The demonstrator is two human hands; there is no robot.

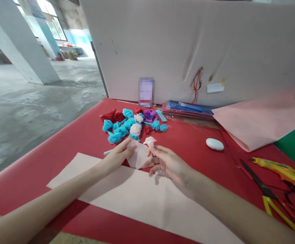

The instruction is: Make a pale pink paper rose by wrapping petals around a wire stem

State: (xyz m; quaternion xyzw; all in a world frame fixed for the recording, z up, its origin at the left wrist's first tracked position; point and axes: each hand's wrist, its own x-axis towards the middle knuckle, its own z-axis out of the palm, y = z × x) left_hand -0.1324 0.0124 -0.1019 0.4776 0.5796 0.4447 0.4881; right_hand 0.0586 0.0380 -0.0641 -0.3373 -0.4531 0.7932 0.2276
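Note:
My left hand [123, 151] pinches the upper left edge of a small pale pink piece of crepe paper [138, 155]. Between the thumb and forefinger of my right hand [167, 161] is a pale pink paper rose [150, 141], its petals facing up. The other right fingers curl beside the small paper piece; whether they touch it I cannot tell. Under both hands lies a long pale pink paper strip [127, 193]. Just beyond them is a pile of blue paper roses [122, 131], with red, purple and pale pink ones among them.
On the red table [188, 142] lie a white oval case [214, 144], scissors [264, 189] and a yellow glue gun [281, 167] at right. A large pink sheet [259, 122] rests behind them. A phone [146, 92] leans on the upright white board [167, 44].

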